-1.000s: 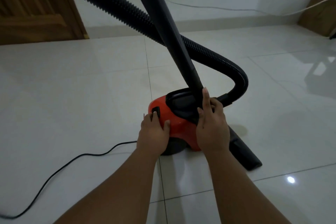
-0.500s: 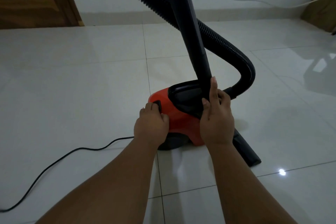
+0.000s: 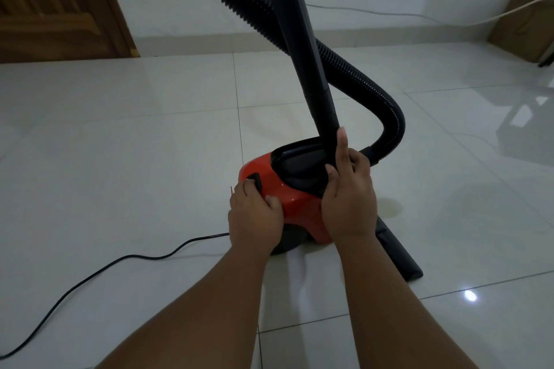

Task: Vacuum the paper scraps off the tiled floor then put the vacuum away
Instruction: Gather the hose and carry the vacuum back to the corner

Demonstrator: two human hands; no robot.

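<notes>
A small red and black vacuum body (image 3: 295,204) sits on the white tiled floor (image 3: 120,174). My left hand (image 3: 253,220) rests on its left rear side, fingertips at a black button (image 3: 256,181). My right hand (image 3: 349,198) is wrapped around the lower part of the black rigid tube (image 3: 302,39), which leans up out of the frame. The ribbed black hose (image 3: 386,117) loops from the vacuum's front up to the top left. The flat black nozzle (image 3: 400,252) lies on the floor to the right of the body. No paper scraps are visible.
The black power cord (image 3: 99,269) trails left across the tiles from the vacuum's rear. A wooden door (image 3: 54,3) stands at the back left. A brown box (image 3: 524,27) with a white cable over it sits at the back right by the wall.
The view has shifted slightly closer and higher over the vacuum. My left fingers have crept up onto the black button. My right hand keeps its hold on the tube.
</notes>
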